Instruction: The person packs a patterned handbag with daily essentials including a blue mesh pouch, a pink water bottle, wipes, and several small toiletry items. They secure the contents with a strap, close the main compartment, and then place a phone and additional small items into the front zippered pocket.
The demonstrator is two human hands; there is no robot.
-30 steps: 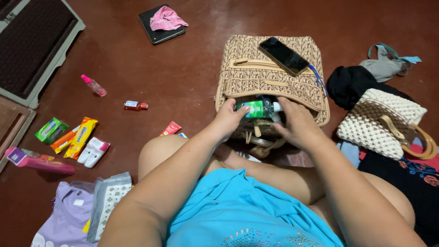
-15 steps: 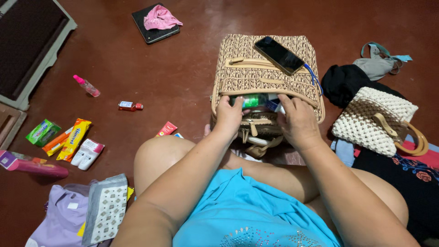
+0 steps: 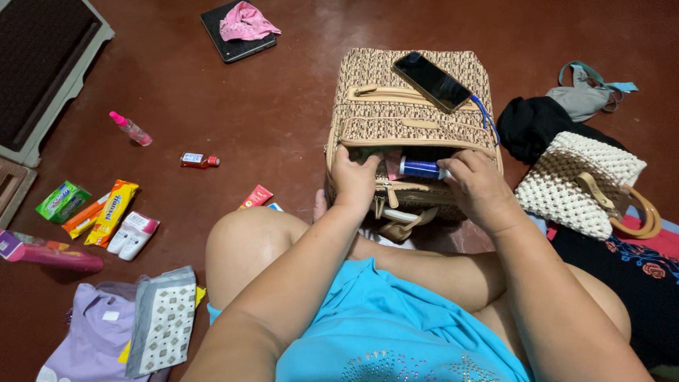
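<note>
A tan woven handbag (image 3: 414, 113) lies on the red floor in front of my crossed legs, its main pocket open. My left hand (image 3: 356, 182) grips the near rim of the opening and holds it apart. My right hand (image 3: 481, 189) has its fingertips on the end of a blue and white tube (image 3: 419, 168) that lies across the opening, half inside. A pink item shows beside the tube inside the bag. A black phone (image 3: 432, 80) rests on top of the bag with a blue cord next to it.
Right of me are a white crocheted bag (image 3: 576, 182), black cloth (image 3: 532, 126) and a grey cloth. On the left floor lie a small red bottle (image 3: 199, 160), a pink spray bottle (image 3: 130, 129), snack packets (image 3: 106, 211), a pink tube (image 3: 44, 253) and folded cloths (image 3: 161, 318).
The green packet that both hands held at the bag's mouth has gone out of sight. A blue and white tube now lies in the opening under my right fingers.
</note>
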